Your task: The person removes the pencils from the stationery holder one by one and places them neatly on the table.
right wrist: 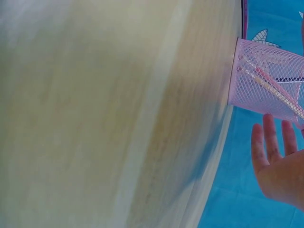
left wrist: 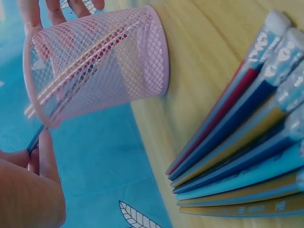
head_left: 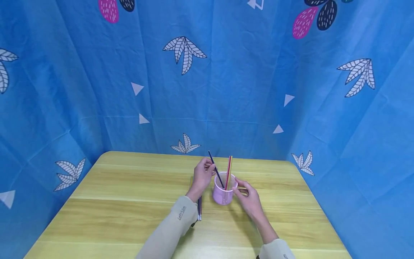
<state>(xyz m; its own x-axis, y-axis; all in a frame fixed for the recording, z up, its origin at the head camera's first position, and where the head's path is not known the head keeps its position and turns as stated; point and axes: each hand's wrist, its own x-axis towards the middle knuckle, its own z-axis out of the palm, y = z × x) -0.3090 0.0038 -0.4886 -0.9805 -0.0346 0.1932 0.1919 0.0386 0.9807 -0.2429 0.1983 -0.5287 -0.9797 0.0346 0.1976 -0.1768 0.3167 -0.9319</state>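
A pink mesh pencil cup point(head_left: 223, 196) stands upright on the table with a red-striped pencil point(head_left: 228, 172) and a yellowish one leaning in it. At its left side my left hand point(head_left: 202, 176) pinches a dark pencil point(head_left: 211, 158) between thumb and fingers, the pencil's lower end inside the cup. Through the mesh in the left wrist view, the pencils point(left wrist: 88, 59) slant together. My right hand point(head_left: 249, 199) rests at the cup's right side, thumb and forefinger at the rim. In the right wrist view, the other fingers point(right wrist: 270, 137) extend straight beside the mesh.
Several pencils point(left wrist: 228, 118) lie side by side on the wooden table point(head_left: 129, 208), partly under my left forearm in the head view. They are red, dark blue, yellow and light blue, with metal-banded ends. A blue patterned curtain point(head_left: 239, 90) hangs behind the table and along both sides.
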